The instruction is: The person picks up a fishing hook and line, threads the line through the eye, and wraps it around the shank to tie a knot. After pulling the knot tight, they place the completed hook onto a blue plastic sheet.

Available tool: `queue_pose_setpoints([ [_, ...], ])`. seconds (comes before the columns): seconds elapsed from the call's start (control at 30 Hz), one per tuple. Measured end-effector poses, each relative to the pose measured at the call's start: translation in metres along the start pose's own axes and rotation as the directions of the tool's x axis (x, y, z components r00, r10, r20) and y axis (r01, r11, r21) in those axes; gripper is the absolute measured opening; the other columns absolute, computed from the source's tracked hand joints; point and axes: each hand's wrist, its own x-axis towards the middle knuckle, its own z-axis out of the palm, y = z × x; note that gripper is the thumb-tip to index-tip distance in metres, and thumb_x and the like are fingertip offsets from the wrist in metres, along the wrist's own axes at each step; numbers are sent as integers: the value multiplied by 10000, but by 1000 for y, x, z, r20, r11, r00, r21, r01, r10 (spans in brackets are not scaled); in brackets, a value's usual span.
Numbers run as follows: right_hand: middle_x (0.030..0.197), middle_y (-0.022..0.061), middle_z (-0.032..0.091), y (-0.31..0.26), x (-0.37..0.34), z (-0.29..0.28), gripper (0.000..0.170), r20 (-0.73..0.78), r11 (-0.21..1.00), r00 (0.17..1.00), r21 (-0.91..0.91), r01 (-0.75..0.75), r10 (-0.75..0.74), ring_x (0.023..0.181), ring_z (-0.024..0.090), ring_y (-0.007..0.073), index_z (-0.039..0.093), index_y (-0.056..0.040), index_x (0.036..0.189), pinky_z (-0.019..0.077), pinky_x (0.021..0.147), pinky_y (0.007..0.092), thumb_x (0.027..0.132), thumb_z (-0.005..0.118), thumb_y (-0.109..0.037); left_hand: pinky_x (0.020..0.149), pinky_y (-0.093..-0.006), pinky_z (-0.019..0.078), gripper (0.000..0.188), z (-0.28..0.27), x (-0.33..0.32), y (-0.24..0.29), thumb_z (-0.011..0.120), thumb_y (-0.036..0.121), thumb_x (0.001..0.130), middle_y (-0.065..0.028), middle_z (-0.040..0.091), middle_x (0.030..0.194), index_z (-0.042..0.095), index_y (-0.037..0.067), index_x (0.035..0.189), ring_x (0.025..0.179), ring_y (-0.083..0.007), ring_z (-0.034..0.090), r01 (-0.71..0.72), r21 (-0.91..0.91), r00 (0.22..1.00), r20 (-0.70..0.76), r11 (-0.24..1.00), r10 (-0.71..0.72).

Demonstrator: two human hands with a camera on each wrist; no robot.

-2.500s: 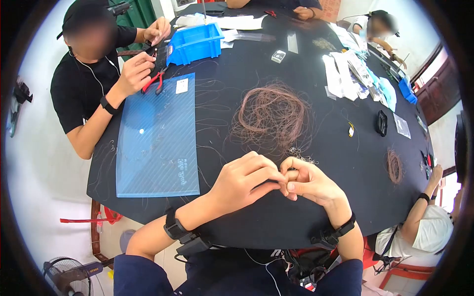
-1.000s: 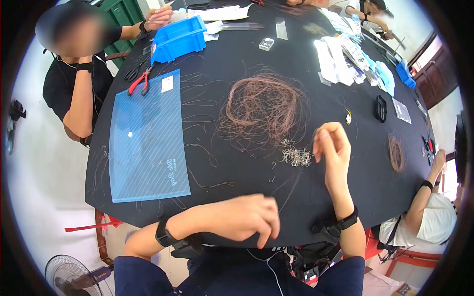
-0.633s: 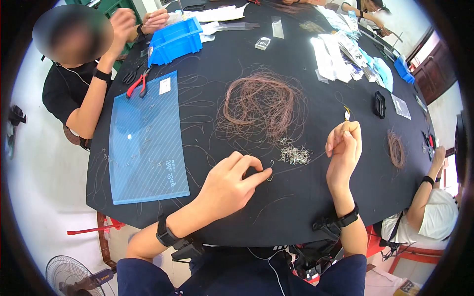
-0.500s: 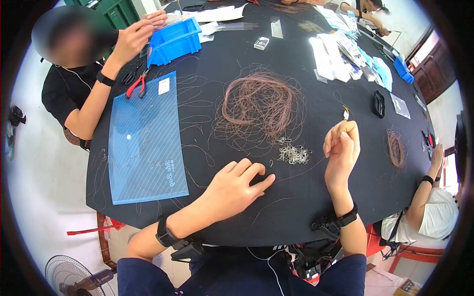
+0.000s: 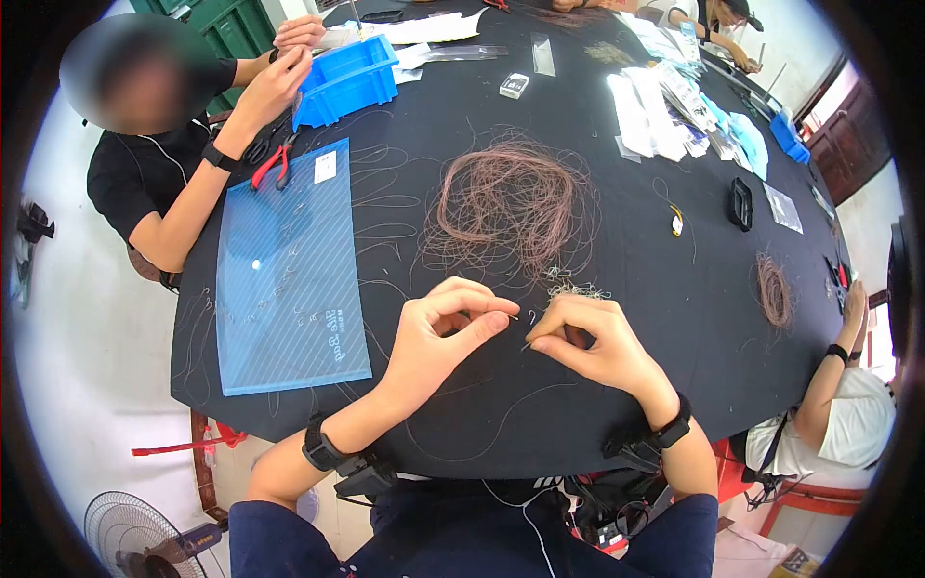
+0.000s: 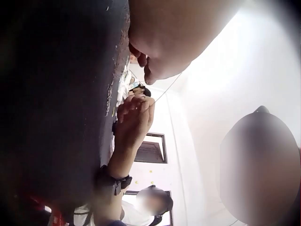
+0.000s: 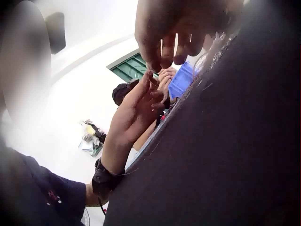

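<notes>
My left hand (image 5: 438,332) pinches a small fish hook (image 5: 515,317) between thumb and fingertips, just over the table. Facing it, my right hand (image 5: 602,352) pinches a thin fishing line, mostly hidden by the fingers. In the left wrist view the line (image 6: 168,88) runs up from the right hand (image 6: 135,117). The two hands' fingertips are close together but apart. One loose hook (image 5: 532,316) lies on the table between them. Behind the right hand, a pile of metal hooks (image 5: 578,291) is partly covered. A tangled coil of brown line (image 5: 515,212) lies beyond.
A blue file bag (image 5: 289,279) with hooked lines lies at left, red-handled pliers (image 5: 273,166) at its top. Beyond stands a blue bin (image 5: 344,85). White packets (image 5: 655,116), a black case (image 5: 740,204) and a smaller coil (image 5: 773,294) lie right. Other people sit around the table.
The left hand has picked up one of the two loose hooks. The right hand, holding the line, has come left and nearer, so both hands now meet in front of the hook pile.
</notes>
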Motion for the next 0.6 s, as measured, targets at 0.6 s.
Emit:
queue_pose_setpoints([
  [0.6,659,5,496,-2,-3,8,92,-206,999,978,-14,40,-43,516,423,76,623,-41,811,313,441,235,754,676,7,807,-251,488,302,11,-3,-4,470,175,981,-73,657,1000,554,5,1216,921,-134,625,177,-216,968,214,960,-130],
])
